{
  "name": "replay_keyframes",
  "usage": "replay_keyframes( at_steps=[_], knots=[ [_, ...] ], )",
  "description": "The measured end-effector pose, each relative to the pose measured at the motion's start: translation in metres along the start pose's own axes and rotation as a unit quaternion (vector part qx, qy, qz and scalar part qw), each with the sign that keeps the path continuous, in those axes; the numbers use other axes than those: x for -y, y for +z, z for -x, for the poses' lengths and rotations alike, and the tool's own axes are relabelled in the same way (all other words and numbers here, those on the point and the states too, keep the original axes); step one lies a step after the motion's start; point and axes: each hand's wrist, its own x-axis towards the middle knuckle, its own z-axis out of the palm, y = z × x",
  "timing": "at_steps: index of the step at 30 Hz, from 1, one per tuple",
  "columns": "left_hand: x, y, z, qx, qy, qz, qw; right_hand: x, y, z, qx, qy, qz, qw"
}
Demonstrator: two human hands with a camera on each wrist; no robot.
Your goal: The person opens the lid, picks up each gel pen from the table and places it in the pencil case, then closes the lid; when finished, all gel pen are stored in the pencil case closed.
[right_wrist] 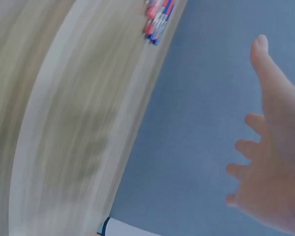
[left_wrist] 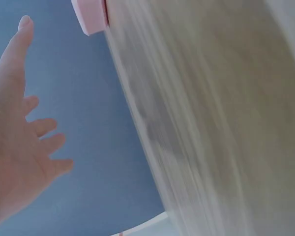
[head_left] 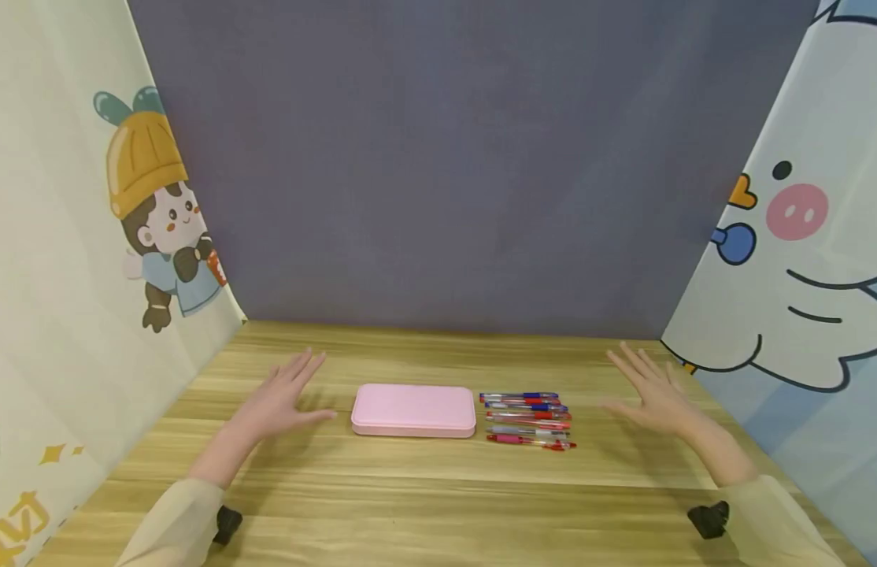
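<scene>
Head view: spread left hand (head_left: 277, 400) and spread right hand (head_left: 654, 400) flank, with gaps, a pink case (head_left: 413, 409) and pens (head_left: 528, 415) toward the desk's back edge (head_left: 410, 335).

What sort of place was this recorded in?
Probably a screened-off workspace, perhaps set up for recording: a wood-grain tabletop, a plain dark backdrop behind it, and cartoon-printed panels on either side.

wood-grained bench (head_left: 410, 496) in front of me, yellow-brown, streaks running left to right. on it, pink case (head_left: 413, 409) lies flat, rounded corners, long side facing me. just beside its right end i see pens (head_left: 527, 415), blue, red and clear, laid close together, roughly parallel; red pen (head_left: 508, 439) nearest me.
</scene>
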Motion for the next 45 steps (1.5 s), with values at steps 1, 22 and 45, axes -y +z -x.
replay_keyframes(
  at_steps=[1,22,45],
  knots=[
    [-0.001,0.000,-0.001,0.001,0.000,0.016,0.9999,0.001,0.000,-0.002,-0.004,-0.006,-0.010,0.9999],
    [-0.025,0.018,-0.024,0.022,0.010,0.159,0.9869,0.063,0.021,-0.044,-0.086,-0.099,-0.131,0.9827],
    [-0.023,0.027,-0.030,0.079,0.052,0.129,0.9871,0.134,0.072,-0.080,-0.060,-0.154,-0.169,0.9718]
  ],
)
